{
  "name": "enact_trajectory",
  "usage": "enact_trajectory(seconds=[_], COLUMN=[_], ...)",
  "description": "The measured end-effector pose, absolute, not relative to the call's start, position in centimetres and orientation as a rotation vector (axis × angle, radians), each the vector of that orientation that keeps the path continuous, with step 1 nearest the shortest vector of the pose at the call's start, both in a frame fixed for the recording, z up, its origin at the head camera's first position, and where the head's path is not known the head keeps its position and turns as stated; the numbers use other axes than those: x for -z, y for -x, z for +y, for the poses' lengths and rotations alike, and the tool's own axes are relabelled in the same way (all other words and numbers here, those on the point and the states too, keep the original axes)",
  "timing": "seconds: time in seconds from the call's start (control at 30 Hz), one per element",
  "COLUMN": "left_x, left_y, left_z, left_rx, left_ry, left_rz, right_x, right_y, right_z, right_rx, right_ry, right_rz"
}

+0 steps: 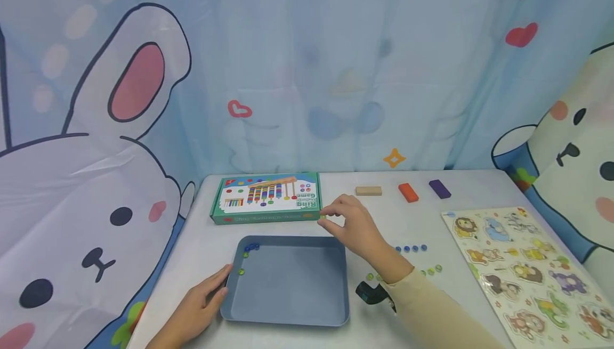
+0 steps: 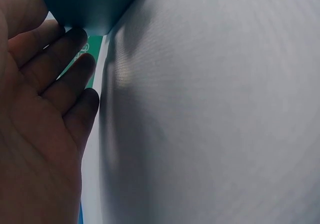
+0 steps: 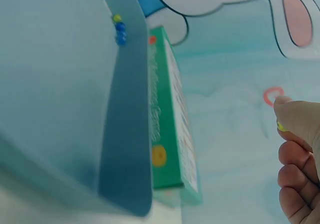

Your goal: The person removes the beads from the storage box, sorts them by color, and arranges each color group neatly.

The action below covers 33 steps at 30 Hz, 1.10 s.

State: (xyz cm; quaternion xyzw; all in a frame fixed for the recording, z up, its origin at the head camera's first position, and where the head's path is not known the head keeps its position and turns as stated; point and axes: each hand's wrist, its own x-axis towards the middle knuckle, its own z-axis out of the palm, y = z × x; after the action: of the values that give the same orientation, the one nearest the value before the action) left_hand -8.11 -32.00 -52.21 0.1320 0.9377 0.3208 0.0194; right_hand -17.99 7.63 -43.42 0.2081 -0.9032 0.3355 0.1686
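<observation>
My right hand [image 1: 356, 226] pinches a small yellow-green marble [image 3: 281, 127] between thumb and forefinger, above the table at the green game box's right end. My left hand [image 1: 199, 301] touches the left side of the blue-grey tray [image 1: 288, 321]. In the left wrist view its fingers [image 2: 75, 76] lie fairly straight beside the tray's wall. Inside the tray, several blue marbles [image 1: 251, 246] sit in the far left corner. Two yellow-green marbles [image 1: 241, 272] lie along its left side.
Behind the tray lies the green game box [image 1: 268, 216]. A row of blue marbles [image 1: 415, 249] and a row of yellow-green marbles [image 1: 431, 271] are partly hidden by my right arm. Wooden [image 1: 368, 191], orange [image 1: 409, 193] and purple blocks [image 1: 439, 189] lie farther back. An animal puzzle board [image 1: 527, 269] is at right.
</observation>
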Motion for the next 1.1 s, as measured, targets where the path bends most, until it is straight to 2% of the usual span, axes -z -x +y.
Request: enact_trajectory(seconds=[1.1], left_x=[52.4], left_y=[7.9], left_z=[-32.1], left_rx=[-1.004], left_ry=[-0.431], left_rz=[2.932], right_x=[44.7], right_y=[14.7], right_z=[21.1], right_rx=[-0.789], right_ry=[-0.178], right_rz=[-2.587])
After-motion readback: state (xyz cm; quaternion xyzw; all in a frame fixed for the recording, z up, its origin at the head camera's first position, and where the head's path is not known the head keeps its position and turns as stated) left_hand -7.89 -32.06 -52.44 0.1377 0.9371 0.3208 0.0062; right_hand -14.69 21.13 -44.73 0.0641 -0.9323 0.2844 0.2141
